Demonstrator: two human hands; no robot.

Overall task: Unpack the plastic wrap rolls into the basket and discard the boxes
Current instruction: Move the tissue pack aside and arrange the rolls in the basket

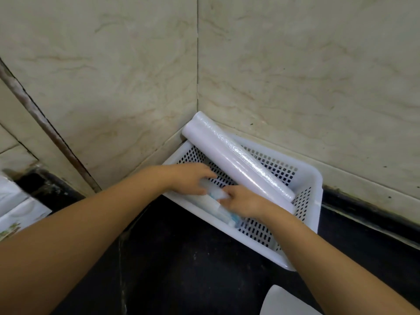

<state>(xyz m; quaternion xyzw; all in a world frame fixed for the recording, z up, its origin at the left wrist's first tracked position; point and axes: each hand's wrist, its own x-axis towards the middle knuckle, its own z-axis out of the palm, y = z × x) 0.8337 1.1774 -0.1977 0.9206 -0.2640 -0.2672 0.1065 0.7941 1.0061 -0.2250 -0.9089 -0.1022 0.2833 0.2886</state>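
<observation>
**Both hands on a roll inside the basket**

Both hands are down in the white basket (316, 189), close together, and I hold a small roll between them. My left hand (189, 178) curls over the upper end of that roll, fingers bent around it. My right hand (244, 202) closes on its middle, knuckles up, thumb side toward the left hand. The small roll (216, 198) is pale with a blue-green mark on it; it is blurred, so I cannot read anything on it or tell whether it touches the basket floor. It lies slanted along the near wall of the basket.

Beside my hands, a big roll of plastic wrap (236, 155) lies slanted across the basket. Its lower end rests inside near the right-hand wall, and its upper end sticks out over the far corner rim and leans toward the corner of the tiled wall (113, 76). The film on it is shiny and crinkled.

The basket has perforated sides and floor and sits on a dark surface (181, 269), pushed into the corner where the two walls meet. At the left edge I see a white package (18, 210) with printed pictures, well apart from the basket. At the bottom right a pale rounded object (281, 301) pokes into view; I cannot tell what it is.
</observation>
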